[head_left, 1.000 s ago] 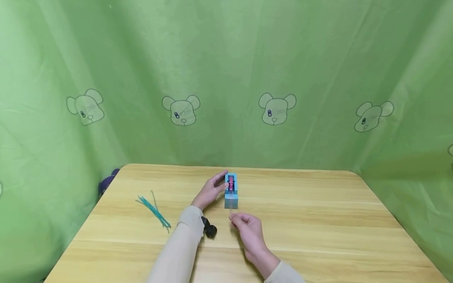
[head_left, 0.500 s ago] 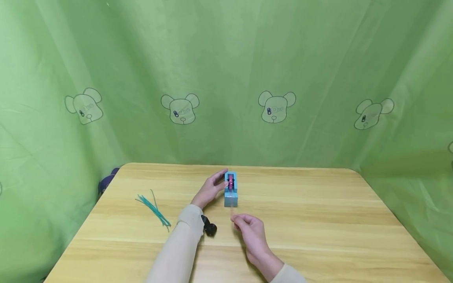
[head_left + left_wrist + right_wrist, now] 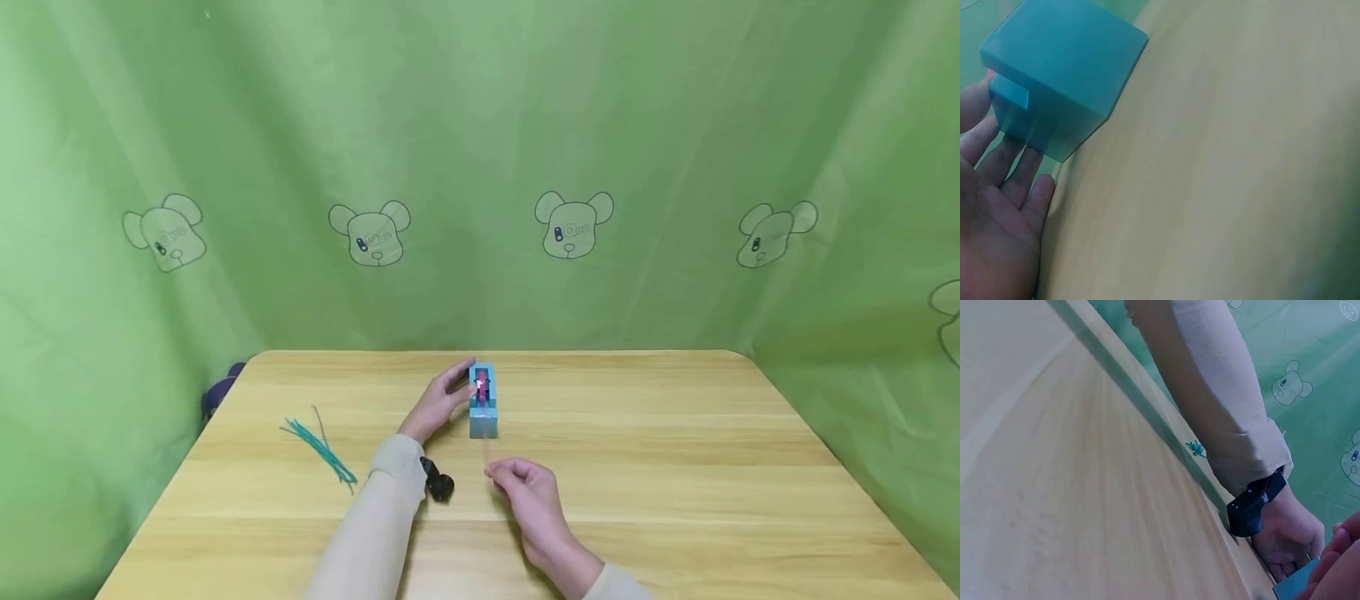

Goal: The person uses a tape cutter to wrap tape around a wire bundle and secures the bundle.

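A light-blue tape dispenser (image 3: 483,423) with a pink-cored roll (image 3: 482,386) stands upright on the table, its cutter end facing me. My left hand (image 3: 437,406) holds it from the left, thumb up by the roll and fingers along the side. In the left wrist view, the fingers (image 3: 1017,172) reach behind the dispenser's (image 3: 1066,62) lower part. A clear strip of tape (image 3: 486,450) runs from the cutter end toward me. My right hand (image 3: 531,496) pinches its free end between thumb and index finger. In the right wrist view, the right hand's fingers (image 3: 1335,553) overlap the dispenser.
A loose bundle of teal sticks (image 3: 321,448) lies to the left of my left forearm. A black wrist camera (image 3: 438,483) juts out from the left cuff. The wooden table (image 3: 675,467) ends at a green curtain (image 3: 480,125), with a purple object (image 3: 219,390) beyond its left edge.
My right hand has drawn back toward me, and the tape strip between it and the dispenser is longer. The left hand stays on the dispenser. The head view has shifted slightly.
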`<act>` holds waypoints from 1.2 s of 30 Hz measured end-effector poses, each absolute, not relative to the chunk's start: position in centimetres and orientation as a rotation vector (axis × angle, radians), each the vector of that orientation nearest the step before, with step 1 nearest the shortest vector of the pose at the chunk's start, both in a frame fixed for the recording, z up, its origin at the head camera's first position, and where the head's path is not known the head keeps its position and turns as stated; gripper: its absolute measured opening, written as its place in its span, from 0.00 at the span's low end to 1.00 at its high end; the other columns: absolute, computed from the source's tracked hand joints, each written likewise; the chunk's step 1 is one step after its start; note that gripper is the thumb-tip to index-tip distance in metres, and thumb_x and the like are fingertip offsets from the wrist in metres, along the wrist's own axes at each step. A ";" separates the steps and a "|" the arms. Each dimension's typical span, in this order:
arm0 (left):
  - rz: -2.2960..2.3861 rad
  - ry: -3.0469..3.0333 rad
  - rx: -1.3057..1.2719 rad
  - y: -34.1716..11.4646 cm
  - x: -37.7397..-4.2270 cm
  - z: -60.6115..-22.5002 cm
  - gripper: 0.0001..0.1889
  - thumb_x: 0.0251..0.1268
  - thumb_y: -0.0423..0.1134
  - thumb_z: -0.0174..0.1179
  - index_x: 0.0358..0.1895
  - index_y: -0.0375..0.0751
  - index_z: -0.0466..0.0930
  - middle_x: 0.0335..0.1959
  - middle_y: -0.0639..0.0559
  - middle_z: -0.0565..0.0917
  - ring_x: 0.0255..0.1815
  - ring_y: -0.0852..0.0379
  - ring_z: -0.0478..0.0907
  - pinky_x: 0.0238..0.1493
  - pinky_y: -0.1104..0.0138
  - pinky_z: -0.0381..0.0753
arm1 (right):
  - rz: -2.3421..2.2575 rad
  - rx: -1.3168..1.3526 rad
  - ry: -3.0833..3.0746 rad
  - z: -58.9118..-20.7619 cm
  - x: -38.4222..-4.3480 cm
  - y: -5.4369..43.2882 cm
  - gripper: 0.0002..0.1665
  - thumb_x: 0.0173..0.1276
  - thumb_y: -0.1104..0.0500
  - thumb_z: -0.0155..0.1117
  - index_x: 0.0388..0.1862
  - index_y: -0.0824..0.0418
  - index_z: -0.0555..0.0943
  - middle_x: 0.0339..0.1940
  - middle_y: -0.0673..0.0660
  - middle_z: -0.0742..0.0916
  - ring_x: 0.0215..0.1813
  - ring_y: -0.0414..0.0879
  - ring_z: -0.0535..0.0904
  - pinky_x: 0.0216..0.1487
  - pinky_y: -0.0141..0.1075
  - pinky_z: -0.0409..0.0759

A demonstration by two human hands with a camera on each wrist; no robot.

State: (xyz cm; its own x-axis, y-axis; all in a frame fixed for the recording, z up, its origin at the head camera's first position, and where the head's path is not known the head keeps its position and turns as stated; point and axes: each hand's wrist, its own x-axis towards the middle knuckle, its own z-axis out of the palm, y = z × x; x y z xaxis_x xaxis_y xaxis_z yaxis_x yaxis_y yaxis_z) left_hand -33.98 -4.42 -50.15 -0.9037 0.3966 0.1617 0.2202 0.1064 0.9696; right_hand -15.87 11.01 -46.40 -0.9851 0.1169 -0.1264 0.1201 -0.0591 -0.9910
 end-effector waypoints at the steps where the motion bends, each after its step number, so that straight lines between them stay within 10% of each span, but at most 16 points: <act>1: 1.914 2.223 0.635 -4.4 -34.0 -50.2 0.31 0.74 0.42 0.57 0.76 0.47 0.60 0.74 0.50 0.65 0.74 0.52 0.60 0.72 0.58 0.56 | -2.269 0.273 2.158 -46.5 -15.8 11.0 0.10 0.67 0.64 0.63 0.39 0.73 0.83 0.34 0.54 0.84 0.42 0.46 0.76 0.47 0.36 0.77; 36: 1.848 2.276 0.551 -4.6 -33.4 -49.7 0.32 0.73 0.50 0.56 0.77 0.54 0.59 0.77 0.48 0.59 0.76 0.45 0.55 0.72 0.48 0.54 | -2.211 0.125 2.265 -48.6 -14.9 11.0 0.12 0.69 0.61 0.65 0.41 0.72 0.82 0.42 0.61 0.86 0.42 0.46 0.77 0.43 0.33 0.77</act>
